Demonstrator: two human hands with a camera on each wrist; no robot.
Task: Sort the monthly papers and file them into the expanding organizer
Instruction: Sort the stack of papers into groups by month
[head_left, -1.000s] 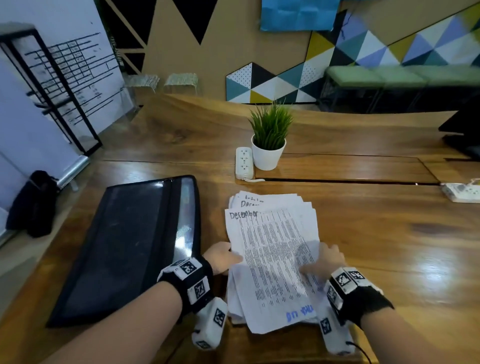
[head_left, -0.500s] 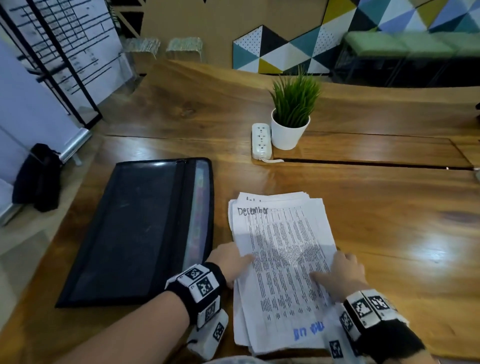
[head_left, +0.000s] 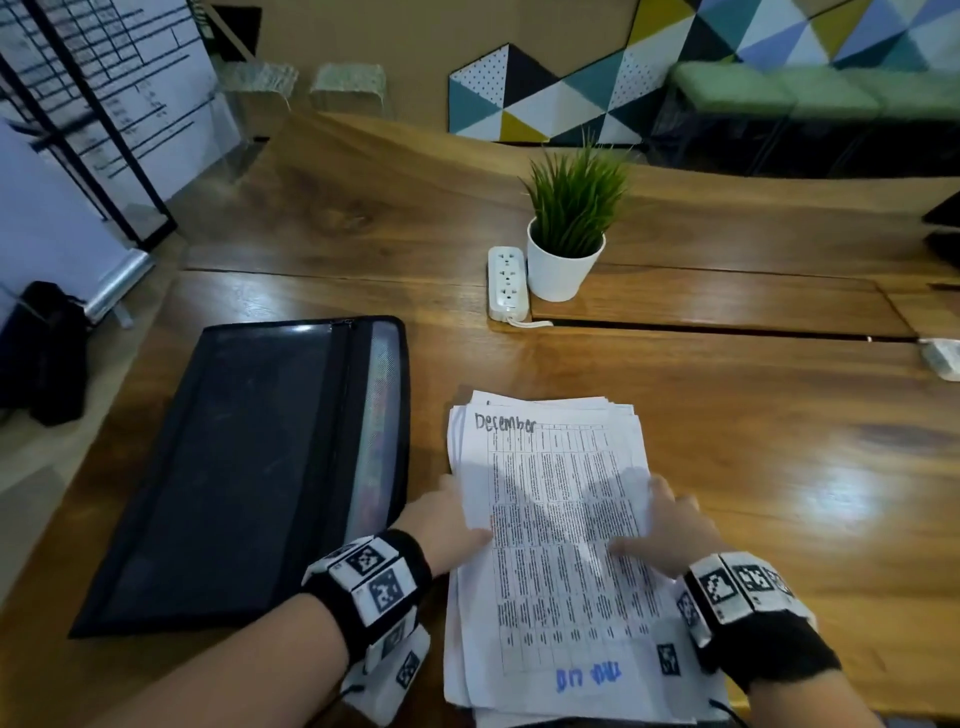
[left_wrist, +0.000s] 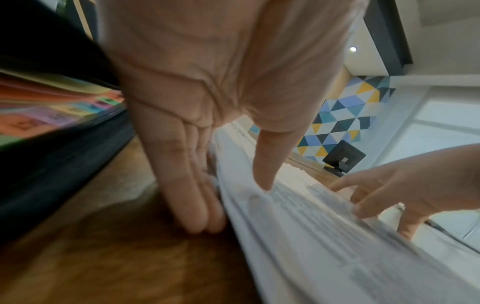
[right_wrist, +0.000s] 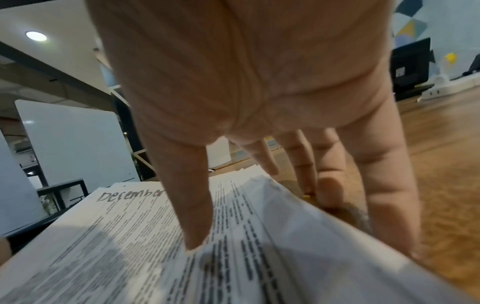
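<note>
While the stack of papers (head_left: 558, 525) lies flat on the wooden table (head_left: 753, 441), its long axis runs away from the person, with the handwritten "December" heading at the far end. Left hand (head_left: 447, 525) clasps the stack's left edge, thumb on top and fingers (left_wrist: 193, 197) straight against the side. Right hand (head_left: 667, 525) holds the right edge likewise, thumb pressing the top sheet. Just left of the stack lies the black expanding organizer (head_left: 249, 467), closed and roughly parallel to it.
</note>
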